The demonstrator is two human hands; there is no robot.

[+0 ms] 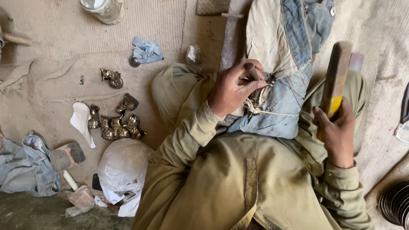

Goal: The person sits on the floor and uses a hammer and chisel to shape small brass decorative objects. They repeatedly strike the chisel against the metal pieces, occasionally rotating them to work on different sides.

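Small ornate brass piece [258, 97] sits on the denim cloth's [286, 63] lower left edge (half hidden); long wooden stick [335, 84] stands upright, yellow-banded.

The left hand [235, 87] sits curled at centre, fingers bunched and pinching down, its sleeved forearm running back toward seven o'clock. The right hand [338, 133], at three o'clock from it, is clenched in a fist (thumb side up), wrist bent.

Head camera, looking steeply down from close above.
It faces the person's lap and the woven beige floor mat [51, 25] around it.
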